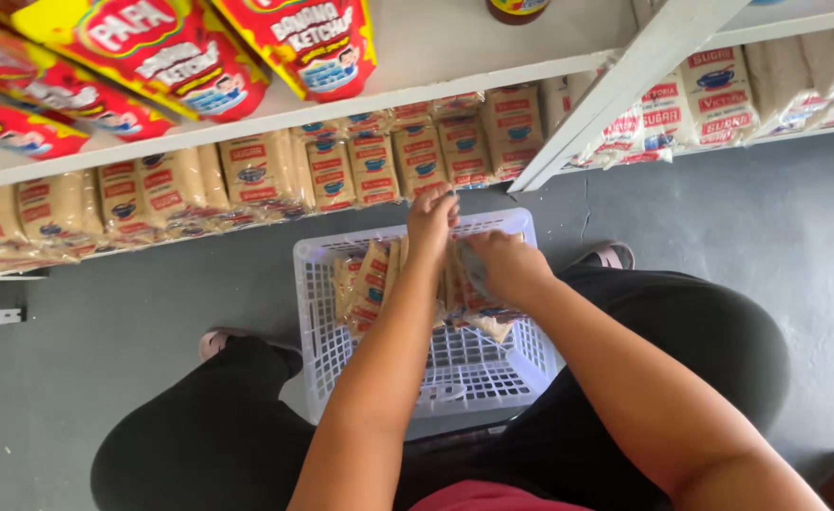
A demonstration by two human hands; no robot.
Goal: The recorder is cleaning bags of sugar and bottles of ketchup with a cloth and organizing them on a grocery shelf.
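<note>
Two bare hands at the centre of the frame, both down inside a white plastic basket [318,312] on a grey floor [767,246]. Left hand [431,222] just above centre, fingers curled downward and bunched over the tops of upright sugar packets [368,284] at the basket's far end; whether actually pinching one, cannot tell. Right hand [507,270] just right of centre, closed around a clear packet of brown sugar [493,322], thumb side up, packet tilted against the others. More packets standing on edge in the basket's upper left part, tan with red and blue labels. Lattice bottom of the basket bare in its near half, lower centre.

Across the upper frame, a white shelf board [436,90] running from left edge up toward the right, with a slanted white upright [625,80] crossing it at upper right. Beneath the board, a long row of shelved sugar packs [341,170], same tan colour and red labels, standing side by side from the left edge to the right edge. On top of the board at upper left, red and yellow ketchup pouches [180,57], lying overlapped. Dark trouser knees at lower left and lower right, either side of the basket, and pale sandals [611,255] touching the floor beside its corners.
</note>
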